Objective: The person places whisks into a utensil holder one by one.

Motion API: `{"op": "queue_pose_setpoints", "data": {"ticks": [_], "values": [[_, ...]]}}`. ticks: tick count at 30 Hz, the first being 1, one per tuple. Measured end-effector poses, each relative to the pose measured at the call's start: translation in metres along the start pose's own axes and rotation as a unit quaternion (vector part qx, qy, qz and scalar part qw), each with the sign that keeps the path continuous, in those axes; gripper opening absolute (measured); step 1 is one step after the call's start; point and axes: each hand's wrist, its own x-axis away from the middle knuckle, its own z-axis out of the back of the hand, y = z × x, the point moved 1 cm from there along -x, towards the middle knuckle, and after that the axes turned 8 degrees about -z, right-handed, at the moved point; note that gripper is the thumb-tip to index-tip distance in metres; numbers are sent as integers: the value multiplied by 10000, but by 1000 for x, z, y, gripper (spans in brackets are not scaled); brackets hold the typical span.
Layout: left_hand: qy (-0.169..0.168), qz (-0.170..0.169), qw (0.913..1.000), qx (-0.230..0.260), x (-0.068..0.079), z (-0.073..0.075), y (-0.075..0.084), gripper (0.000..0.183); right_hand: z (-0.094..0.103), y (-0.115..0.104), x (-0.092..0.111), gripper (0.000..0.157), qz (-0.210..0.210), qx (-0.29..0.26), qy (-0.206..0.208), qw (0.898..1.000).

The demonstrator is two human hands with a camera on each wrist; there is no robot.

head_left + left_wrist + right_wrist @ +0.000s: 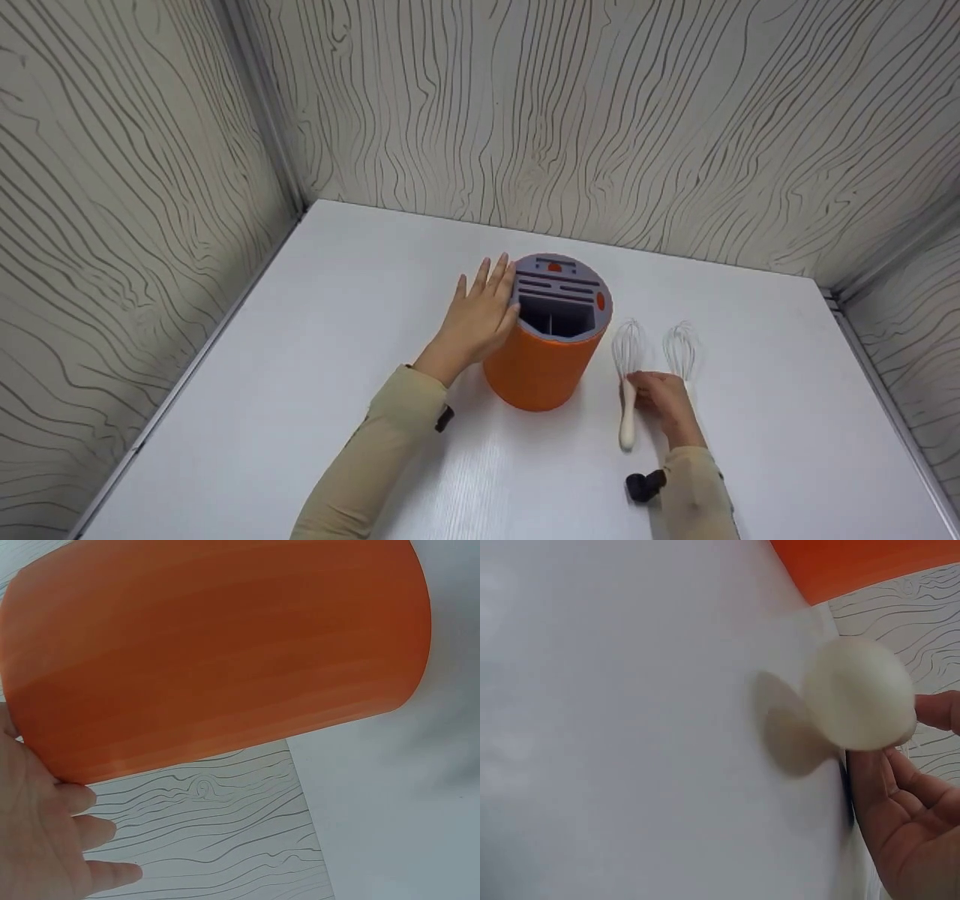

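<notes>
my right hand (pixel 664 397) pinches one whisk (pixel 628 420) high on its handle; my left hand (pixel 478 319), fingers extended, touches the orange holder (pixel 536 375). off-centre pinch could let the whisk swing.

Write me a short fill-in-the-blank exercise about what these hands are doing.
1. The left hand rests against the holder, whose outer wall is colored ____.
2. The right hand holds a whisk by its ____.
3. Counting the held one, the number of whisks in the head view is ____.

Missing words: orange; handle; two.
</notes>
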Motion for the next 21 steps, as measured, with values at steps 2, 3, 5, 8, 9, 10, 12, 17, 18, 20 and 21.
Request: {"op": "queue_pose_setpoints", "data": {"ticks": [2, 3, 5, 8, 9, 10, 12, 17, 18, 20, 21], "values": [[-34, 19, 10000, 12, 0, 0, 0, 61, 0, 0, 0, 28, -37, -220, -91, 9997], [-45, 27, 10000, -2, 0, 0, 0, 61, 0, 0, -1, 25, -61, -358, -136, 9992], [-80, 47, 9999, -46, -1, 1, 1, 61, 1, 0, -2, 18, -103, -601, -227, 9979], [-117, 80, 9998, -102, -1, 2, 2, 62, 0, -1, -3, 13, -210, -1075, -360, 9933], [-112, 81, 9998, -135, -1, 2, 2, 62, 0, -1, -3, 13, -253, -1206, -417, 9915], [-114, 84, 9998, -158, -1, 2, 2, 62, 0, -1, -4, 13, -295, -1298, -471, 9900], [-106, 85, 9997, -178, -1, 2, 2, 62, 0, -2, -4, 12, -350, -1457, -550, 9872], [-83, 90, 9998, -137, -1, 2, 2, 61, 0, -1, -3, 15, -329, -1325, -613, 9887], [-84, 90, 9998, -135, -1, 2, 2, 61, 0, -1, -3, 16, -303, -1276, -604, 9895], [-79, 82, 9998, -138, -1, 2, 2, 62, 0, 0, -3, 19, -288, -1218, -580, 9904], [-82, 81, 9998, -145, -1, 2, 2, 62, 0, 0, -3, 20, -272, -1200, -590, 9906]]}}
